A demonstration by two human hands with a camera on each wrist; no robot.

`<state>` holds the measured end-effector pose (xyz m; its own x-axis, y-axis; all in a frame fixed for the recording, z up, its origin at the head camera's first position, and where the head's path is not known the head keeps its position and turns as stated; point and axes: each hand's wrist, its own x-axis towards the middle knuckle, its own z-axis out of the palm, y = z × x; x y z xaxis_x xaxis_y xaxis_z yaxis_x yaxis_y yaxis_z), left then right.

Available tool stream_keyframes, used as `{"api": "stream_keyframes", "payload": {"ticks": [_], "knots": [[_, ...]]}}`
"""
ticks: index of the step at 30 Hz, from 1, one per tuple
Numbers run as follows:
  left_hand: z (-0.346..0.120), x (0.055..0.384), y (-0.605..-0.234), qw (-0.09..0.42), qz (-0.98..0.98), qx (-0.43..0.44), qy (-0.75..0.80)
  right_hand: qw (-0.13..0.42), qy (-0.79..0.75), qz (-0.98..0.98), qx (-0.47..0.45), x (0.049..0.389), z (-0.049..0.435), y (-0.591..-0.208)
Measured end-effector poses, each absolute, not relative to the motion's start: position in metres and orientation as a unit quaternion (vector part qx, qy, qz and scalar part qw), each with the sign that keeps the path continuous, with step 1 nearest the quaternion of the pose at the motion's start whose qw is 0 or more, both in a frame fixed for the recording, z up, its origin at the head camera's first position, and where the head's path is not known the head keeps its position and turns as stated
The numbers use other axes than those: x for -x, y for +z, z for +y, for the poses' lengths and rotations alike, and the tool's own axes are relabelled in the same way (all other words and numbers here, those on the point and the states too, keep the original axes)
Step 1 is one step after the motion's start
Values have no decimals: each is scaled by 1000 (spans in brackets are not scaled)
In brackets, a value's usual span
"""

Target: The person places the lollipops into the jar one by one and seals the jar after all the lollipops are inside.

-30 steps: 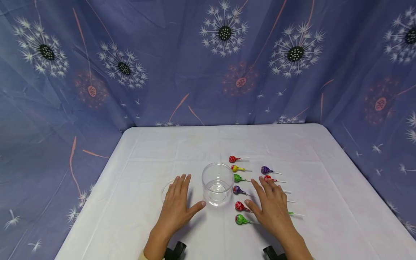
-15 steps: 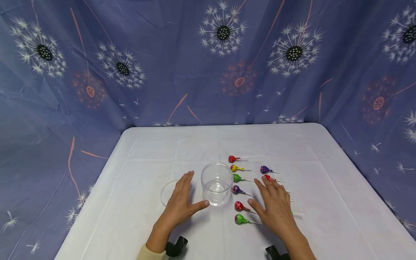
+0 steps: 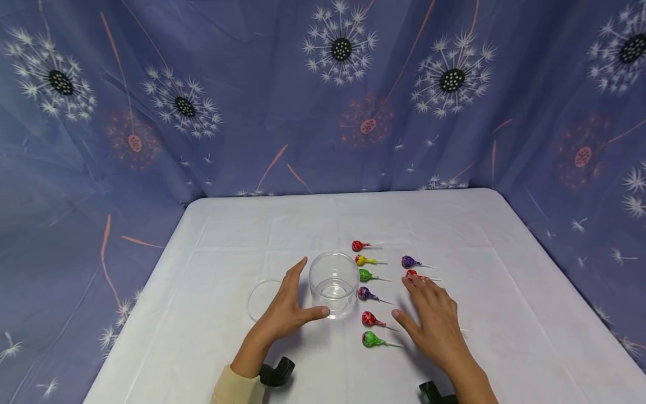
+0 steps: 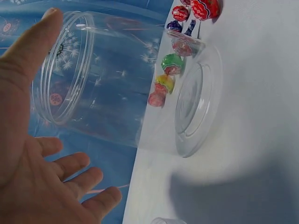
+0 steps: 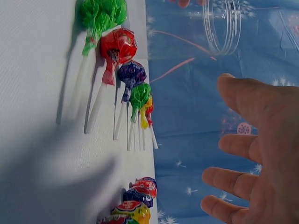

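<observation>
A clear plastic jar (image 3: 333, 286) stands upright and uncapped near the middle of the table. My left hand (image 3: 286, 310) is at its left side, fingers spread. In the left wrist view the thumb (image 4: 39, 39) is by the jar's rim, while the other fingers are apart from the wall. Right of the jar, wrapped lollipops lie in a column, among them a green lollipop (image 3: 370, 339), a red lollipop (image 3: 369, 318) and a purple lollipop (image 3: 364, 293). Over a second column hovers my right hand (image 3: 435, 321), relaxed and holding nothing; it hides several of those lollipops.
A clear round lid (image 3: 248, 303) lies left of the jar, partly behind my left hand. At the far end of the second column are another purple lollipop (image 3: 408, 261) and a red one. A blue dandelion-print curtain (image 3: 272, 112) surrounds the white table (image 3: 242, 224).
My left hand has moved right and closer to the jar, uncovering more of the lid. My right hand has shifted slightly right, away from the near column of lollipops. The head view has drifted a little.
</observation>
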<state>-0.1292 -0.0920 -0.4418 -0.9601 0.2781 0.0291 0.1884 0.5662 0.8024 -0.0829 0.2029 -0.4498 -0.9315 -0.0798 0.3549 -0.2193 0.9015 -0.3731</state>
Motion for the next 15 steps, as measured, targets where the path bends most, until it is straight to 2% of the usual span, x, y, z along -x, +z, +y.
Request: {"api": "stream_keyframes", "payload": {"ticks": [6,15], "knots": [[-88,134,-441,67,870,-130,471,174,218,-957,-75,80,208,-450],[-85,140,-441,87,846,-151,504,154,229,-959,-61,74,217,-446]]}}
